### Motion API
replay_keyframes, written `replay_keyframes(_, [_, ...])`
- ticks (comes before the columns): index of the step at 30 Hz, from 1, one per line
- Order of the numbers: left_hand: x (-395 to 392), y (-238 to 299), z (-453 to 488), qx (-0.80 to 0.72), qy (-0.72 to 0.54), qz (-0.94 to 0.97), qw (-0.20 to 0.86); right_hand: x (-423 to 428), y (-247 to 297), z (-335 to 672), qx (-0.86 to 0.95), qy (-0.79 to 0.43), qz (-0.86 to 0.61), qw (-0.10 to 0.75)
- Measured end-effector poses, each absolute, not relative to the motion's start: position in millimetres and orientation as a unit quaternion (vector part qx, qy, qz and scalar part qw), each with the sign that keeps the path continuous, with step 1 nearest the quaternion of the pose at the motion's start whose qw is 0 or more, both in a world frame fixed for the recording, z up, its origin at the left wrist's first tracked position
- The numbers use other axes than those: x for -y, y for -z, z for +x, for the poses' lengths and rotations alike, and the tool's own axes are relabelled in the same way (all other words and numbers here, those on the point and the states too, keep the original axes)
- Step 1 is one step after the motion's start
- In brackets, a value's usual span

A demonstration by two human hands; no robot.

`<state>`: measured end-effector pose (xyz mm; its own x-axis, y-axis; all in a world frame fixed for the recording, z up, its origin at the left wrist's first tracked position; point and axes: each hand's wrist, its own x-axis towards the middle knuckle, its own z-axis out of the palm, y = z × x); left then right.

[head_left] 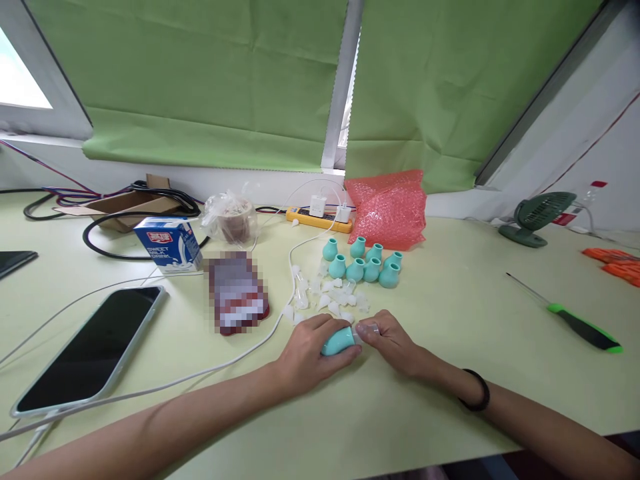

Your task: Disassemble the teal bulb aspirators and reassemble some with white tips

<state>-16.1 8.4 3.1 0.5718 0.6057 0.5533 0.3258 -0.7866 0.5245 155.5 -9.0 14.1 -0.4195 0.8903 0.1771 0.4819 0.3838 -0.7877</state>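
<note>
My left hand [306, 350] is closed round a teal rubber bulb [339, 341] lying on the pale green table [450, 313]. My right hand [393, 340] pinches a small clear plastic tip [367, 329] at the bulb's mouth. Just beyond my hands lies a scatter of several clear tips [330, 293]. Behind them stand several more teal bulbs [363, 261], upright in a cluster. A black band circles my right wrist.
A phone [93, 347] on a white cable lies at the left, with a milk carton [169, 245] and a blurred dark packet [236, 293] near it. Pink bubble wrap [387, 208] and a yellow power strip [320, 219] sit at the back. A green-handled screwdriver [570, 320] lies right.
</note>
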Motion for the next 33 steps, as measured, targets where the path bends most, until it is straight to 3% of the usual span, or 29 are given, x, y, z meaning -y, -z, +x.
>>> replay_keyframes(8, [-8.8,0.5,-15.7,-0.286,-0.376,0.865,0.171,10.8,-10.8,151.4,0.701,-0.435,-0.473,0.31])
replay_keyframes(33, [-9.6,2.4,-16.7,-0.276,-0.361,0.882,0.122,10.2,-10.0,145.6,0.609,-0.547,-0.486,0.306])
